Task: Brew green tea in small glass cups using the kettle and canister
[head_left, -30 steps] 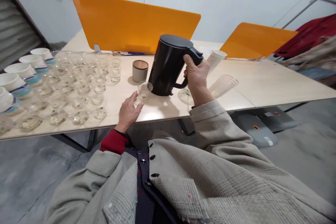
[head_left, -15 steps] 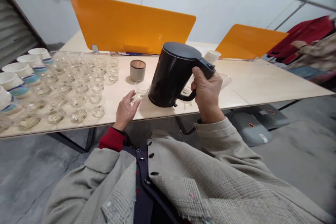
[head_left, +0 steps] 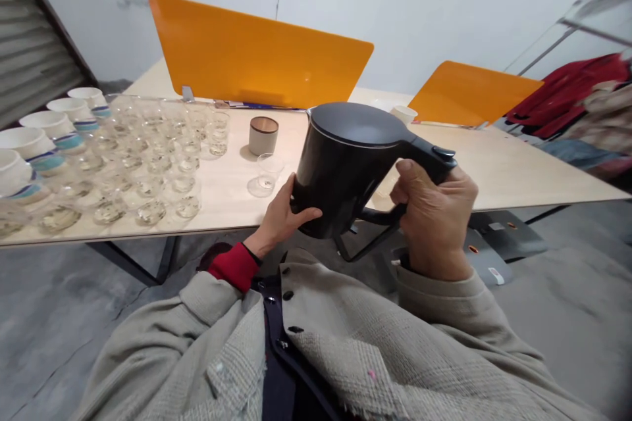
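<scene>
Two hands on the black kettle (head_left: pixel 345 164), and it's up off the table, out past the front edge of the table (head_left: pixel 498 171), tipped a little and right between them! The right hand (head_left: pixel 434 220) is curled tight around the kettle's handle (head_left: pixel 380 215), fingers wrapped closed, with the dark lid (head_left: pixel 355 123) on top. The left hand (head_left: pixel 281 214) is open, fingers spread, its palm and fingers pressed against the kettle's lower side, with a red cuff (head_left: pixel 236 266) showing at the wrist. Just beyond those fingers sits a small clear glass (head_left: pixel 265 174), not touched by either hand. Next to it, a stone-colored cup (head_left: pixel 263 136) with a brown inside stands on the tabletop. Off to the left, rows and rows of clear glasses (head_left: pixel 148 177) crowd the table, and white cups with blue bands (head_left: pixel 32 143) line the far-left edge. Across the back, two orange dividers (head_left: pixel 257 52) (head_left: pixel 474 95) stand up from the table, with a white cup (head_left: pixel 405 114) near the second one, and red clothes (head_left: pixel 567 89) hang over at the right.
</scene>
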A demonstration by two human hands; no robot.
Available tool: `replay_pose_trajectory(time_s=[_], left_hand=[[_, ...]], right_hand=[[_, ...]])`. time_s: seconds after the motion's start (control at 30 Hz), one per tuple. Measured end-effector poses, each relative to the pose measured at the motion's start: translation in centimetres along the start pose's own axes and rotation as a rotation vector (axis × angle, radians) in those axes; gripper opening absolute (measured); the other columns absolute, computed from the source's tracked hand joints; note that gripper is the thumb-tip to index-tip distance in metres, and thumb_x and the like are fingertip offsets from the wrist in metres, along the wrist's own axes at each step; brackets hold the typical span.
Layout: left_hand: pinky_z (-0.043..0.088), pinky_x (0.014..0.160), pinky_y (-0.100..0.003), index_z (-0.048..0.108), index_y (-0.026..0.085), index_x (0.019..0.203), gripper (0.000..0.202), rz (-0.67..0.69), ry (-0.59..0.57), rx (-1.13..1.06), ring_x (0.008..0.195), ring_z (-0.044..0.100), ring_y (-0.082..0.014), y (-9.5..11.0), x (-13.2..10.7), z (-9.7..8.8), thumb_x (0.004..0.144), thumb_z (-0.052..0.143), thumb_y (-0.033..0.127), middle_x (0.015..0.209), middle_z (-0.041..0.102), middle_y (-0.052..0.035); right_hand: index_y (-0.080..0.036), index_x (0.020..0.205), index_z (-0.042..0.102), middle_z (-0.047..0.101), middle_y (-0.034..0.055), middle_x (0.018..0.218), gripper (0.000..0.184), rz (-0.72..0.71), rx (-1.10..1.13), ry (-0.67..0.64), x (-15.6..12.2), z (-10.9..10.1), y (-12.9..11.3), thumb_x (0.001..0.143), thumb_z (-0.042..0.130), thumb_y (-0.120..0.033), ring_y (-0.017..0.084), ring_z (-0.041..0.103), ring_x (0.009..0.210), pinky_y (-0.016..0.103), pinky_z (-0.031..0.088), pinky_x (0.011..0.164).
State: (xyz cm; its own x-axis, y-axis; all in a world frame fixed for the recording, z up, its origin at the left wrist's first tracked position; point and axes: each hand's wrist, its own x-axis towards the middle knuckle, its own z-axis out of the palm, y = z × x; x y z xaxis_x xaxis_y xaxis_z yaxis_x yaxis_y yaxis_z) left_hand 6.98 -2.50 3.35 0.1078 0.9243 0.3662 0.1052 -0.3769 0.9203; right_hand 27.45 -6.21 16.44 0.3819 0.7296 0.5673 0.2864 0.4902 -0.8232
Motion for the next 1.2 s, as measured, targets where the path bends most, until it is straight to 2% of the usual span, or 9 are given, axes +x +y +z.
replay_pose_trajectory(time_s=[0.17,0.27,0.4,0.5,0.7,0.97,1.2], left_hand=[[0.052,0.115,-0.053,0.055,0.026,0.155,0.095,-0.071,0.016,-0.208,0.14,0.061,-0.0353,1.3,-1.2,1.4,0.073,0.095,0.053,0.144,0.068,-0.0137],[0.053,0.113,-0.053,0.053,0.026,0.155,0.097,-0.092,0.015,-0.323,0.135,0.063,-0.0343,2.6,-1.9,2.4,0.072,0.096,0.053,0.141,0.068,-0.0136],[0.057,0.108,-0.051,0.054,0.026,0.149,0.092,-0.135,-0.009,-0.471,0.127,0.067,-0.0329,4.2,-2.3,3.5,0.072,0.095,0.058,0.144,0.066,-0.0145],[0.059,0.104,-0.048,0.053,0.027,0.145,0.091,-0.17,-0.02,-0.549,0.127,0.068,-0.0322,4.6,-2.3,4.1,0.072,0.094,0.062,0.145,0.066,-0.0141],[0.061,0.1,-0.047,0.054,0.025,0.133,0.085,-0.201,0.018,-0.592,0.12,0.07,-0.0303,4.1,-1.9,4.8,0.071,0.093,0.068,0.136,0.072,-0.0125],[0.062,0.099,-0.047,0.054,0.025,0.127,0.084,-0.241,0.047,-0.656,0.118,0.072,-0.0301,3.7,-1.5,5.0,0.07,0.092,0.073,0.13,0.073,-0.012],[0.061,0.102,-0.05,0.054,0.024,0.128,0.086,-0.231,0.056,-0.691,0.122,0.07,-0.032,3.3,-1.2,5.2,0.069,0.091,0.074,0.134,0.072,-0.0133]], right_hand=[[-0.025,0.064,0.061,0.049,-0.0066,0.051,0.036,-0.031,-0.051,-0.052,1.1,-0.5,-2.3,0.078,0.091,-0.04,0.011,0.038,0.044,0.028,0.026,0.041],[-0.024,0.062,0.06,0.049,-0.0056,0.05,0.036,-0.055,-0.147,-0.119,2.1,-0.4,-3.9,0.081,0.088,-0.036,0.01,0.039,0.045,0.027,0.026,0.042],[-0.023,0.068,0.063,0.049,-0.0067,0.051,0.028,-0.066,-0.239,-0.227,3.5,0.3,-5.7,0.085,0.085,-0.03,0.009,0.037,0.046,0.025,0.025,0.043],[-0.022,0.072,0.065,0.049,-0.0067,0.054,0.021,-0.074,-0.296,-0.31,4.5,1.3,-6.6,0.087,0.08,-0.024,0.008,0.039,0.05,0.023,0.025,0.045],[-0.021,0.071,0.065,0.05,-0.0064,0.053,0.02,-0.047,-0.362,-0.413,6.4,3.3,-6.8,0.089,0.075,-0.018,0.007,0.042,0.049,0.022,0.029,0.047],[-0.021,0.07,0.062,0.045,-0.0066,0.05,0.025,0.009,-0.46,-0.452,7.9,5.5,-6.2,0.09,0.077,-0.017,0.008,0.038,0.045,0.024,0.023,0.044],[-0.021,0.067,0.06,0.044,-0.0074,0.049,0.028,0.017,-0.484,-0.455,7.9,6.2,-6.5,0.09,0.076,-0.015,0.006,0.038,0.044,0.022,0.021,0.04]])
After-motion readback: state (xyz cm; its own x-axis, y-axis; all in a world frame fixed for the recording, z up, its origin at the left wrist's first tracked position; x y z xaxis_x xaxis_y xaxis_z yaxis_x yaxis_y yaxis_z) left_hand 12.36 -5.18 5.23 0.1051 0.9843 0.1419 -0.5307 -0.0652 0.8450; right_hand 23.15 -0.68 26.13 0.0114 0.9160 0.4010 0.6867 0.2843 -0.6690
